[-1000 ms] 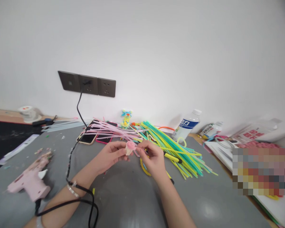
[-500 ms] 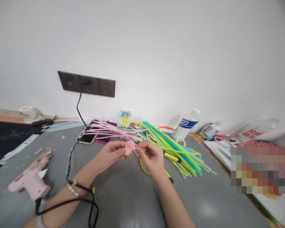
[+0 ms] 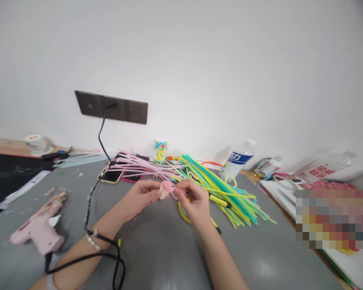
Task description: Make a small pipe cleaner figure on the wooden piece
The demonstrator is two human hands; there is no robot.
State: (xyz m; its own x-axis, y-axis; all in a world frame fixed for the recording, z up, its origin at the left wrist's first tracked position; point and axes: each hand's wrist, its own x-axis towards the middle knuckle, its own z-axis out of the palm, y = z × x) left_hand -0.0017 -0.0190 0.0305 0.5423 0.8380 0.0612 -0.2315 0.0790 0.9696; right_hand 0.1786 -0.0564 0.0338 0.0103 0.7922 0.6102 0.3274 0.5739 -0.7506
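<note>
A small pink coil with a cream-coloured side, seemingly rolled from pipe cleaner, is held above the grey table. My left hand pinches it between thumb and fingers from the left. My right hand is closed, thumb against forefinger, on a short pink end of pipe cleaner that runs out from the coil's right side. Behind my hands lie pink pipe cleaners in a loose bundle. Green and yellow pipe cleaners spread out to the right. A yellow-handled tool lies partly hidden behind my right hand.
A pink hot glue gun lies at left, its black cord crossing over my left forearm to the wall socket. A phone, a small pipe-cleaner figure and a bottle stand or lie near the wall.
Almost nothing differs. The pink coil appears slightly tilted to the right compared with before, while both hands keep their place and their hold.
</note>
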